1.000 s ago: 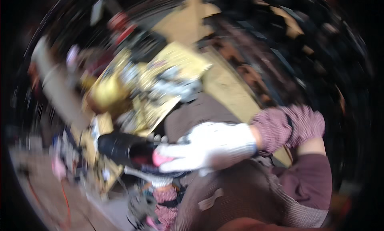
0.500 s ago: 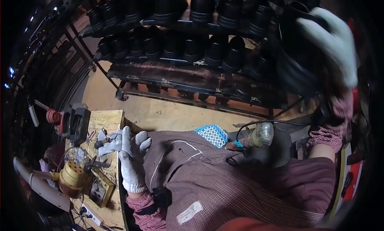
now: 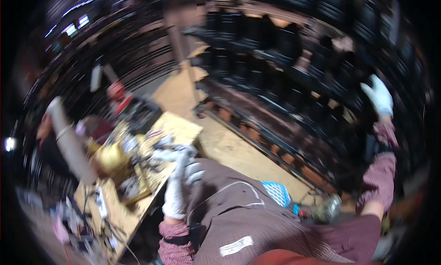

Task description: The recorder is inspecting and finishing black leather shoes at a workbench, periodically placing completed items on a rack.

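My right hand (image 3: 380, 98), in a white glove, reaches out to the far right beside the rack of black shoes (image 3: 294, 97). Its thumb stands away from the outstretched fingers, and nothing shows in its grasp. Close to my apron and the edge of a wooden workbench (image 3: 183, 127), my left hand (image 3: 179, 184) wears a pale knitted glove. Its fingers are apart and I see nothing held in them, though motion smears the view. A crumpled pale cloth or glove (image 3: 161, 151) lies on the bench near its fingertips.
On the bench stand a yellow rounded device (image 3: 111, 158) and a black tool or case (image 3: 142, 115). A pale curved arm (image 3: 69, 143) rises at its left. Near my lap are a blue patterned cloth (image 3: 275, 192) and a clear bottle-like object (image 3: 328, 207).
My head view has turned, shifting the rack right and the bench upward. My right hand no longer shows the black shoe it held and is stretched farther out. My left hand stays by the bench.
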{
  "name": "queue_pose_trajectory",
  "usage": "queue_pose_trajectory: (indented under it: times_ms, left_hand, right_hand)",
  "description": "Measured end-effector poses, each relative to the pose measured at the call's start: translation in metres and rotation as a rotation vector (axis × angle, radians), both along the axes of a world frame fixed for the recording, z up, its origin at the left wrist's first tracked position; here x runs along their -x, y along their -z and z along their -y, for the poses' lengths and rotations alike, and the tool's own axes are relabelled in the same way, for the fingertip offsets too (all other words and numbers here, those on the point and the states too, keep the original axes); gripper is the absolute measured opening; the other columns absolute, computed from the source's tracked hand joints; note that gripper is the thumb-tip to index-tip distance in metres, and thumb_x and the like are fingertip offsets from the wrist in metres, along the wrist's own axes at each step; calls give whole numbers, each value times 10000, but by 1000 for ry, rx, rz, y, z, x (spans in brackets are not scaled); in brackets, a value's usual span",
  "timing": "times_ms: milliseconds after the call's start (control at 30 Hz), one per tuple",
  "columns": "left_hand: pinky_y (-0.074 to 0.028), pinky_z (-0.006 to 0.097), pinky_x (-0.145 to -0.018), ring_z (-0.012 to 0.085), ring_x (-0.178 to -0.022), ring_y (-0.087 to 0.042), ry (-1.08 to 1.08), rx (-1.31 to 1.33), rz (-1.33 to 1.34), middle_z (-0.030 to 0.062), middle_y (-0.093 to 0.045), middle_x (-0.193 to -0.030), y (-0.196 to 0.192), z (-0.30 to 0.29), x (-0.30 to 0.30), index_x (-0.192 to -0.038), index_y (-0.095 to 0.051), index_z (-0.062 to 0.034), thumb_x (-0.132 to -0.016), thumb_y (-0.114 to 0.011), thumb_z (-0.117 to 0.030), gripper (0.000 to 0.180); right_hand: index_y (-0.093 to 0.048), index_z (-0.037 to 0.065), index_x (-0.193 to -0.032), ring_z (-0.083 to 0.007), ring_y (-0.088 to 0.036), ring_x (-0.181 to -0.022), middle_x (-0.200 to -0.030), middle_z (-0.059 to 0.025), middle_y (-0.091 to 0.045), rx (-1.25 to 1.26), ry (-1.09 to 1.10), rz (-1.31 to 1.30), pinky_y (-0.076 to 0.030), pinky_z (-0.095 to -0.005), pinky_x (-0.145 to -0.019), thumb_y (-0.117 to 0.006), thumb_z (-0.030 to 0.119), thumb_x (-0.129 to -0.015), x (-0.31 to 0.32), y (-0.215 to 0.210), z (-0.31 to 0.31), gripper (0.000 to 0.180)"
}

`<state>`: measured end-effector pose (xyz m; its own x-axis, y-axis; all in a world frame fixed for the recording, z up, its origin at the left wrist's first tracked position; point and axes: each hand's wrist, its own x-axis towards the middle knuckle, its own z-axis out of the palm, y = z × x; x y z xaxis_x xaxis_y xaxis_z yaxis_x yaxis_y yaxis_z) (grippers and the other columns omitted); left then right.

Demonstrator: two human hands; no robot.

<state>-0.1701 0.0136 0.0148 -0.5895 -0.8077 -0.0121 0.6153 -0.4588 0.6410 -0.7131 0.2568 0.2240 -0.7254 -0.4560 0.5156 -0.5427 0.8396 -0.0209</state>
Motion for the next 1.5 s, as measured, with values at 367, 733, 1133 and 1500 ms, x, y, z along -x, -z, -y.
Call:
queue_pose_trajectory:
  times_ms: [367, 733, 1133, 1500]
  left_hand:
    - [-390, 419, -1125, 275, -1319, -538, -220, 103, 260, 190, -462, -1526, 65, -55, -42, -1682, -55, -190, -1035, -501, -608, 890]
    - [-357, 439, -1205, 304, -1377, -489, -963, -122, -18, 98, -481, -1554, 58, -45, -106, -1601, -342, -121, -959, -281, -828, 957]
    - [-406, 465, -1180, 319, -1388, -491, -1321, -284, 61, 100, -485, -1560, 61, 19, -193, -1578, -392, -136, -992, -394, -756, 853]
    - [-453, 449, -1144, 290, -1358, -526, -1328, -321, 263, 104, -505, -1536, 38, 22, -184, -1574, -404, -136, -1002, -471, -700, 806]
  right_hand:
    - [-671, 16, -762, -344, -635, -598, -665, -145, -621, 5, -1387, 252, -497, -414, -573, -885, 288, -730, -288, 1, 136, 347]
    - [-640, 69, -1337, -251, -708, -780, -1281, -160, -681, -462, -2231, 389, -544, -352, -635, -757, 335, -891, -417, 141, 236, 532]
    - [-665, -8, -1314, -408, -669, -1198, -1360, -284, -633, -145, -1785, 554, -545, -427, -964, -723, 365, -947, -363, 190, 233, 527]
    - [-660, 19, -1334, -415, -658, -1188, -1378, -272, -623, -193, -1747, 581, -530, -437, -970, -743, 311, -917, -366, 209, 247, 516]
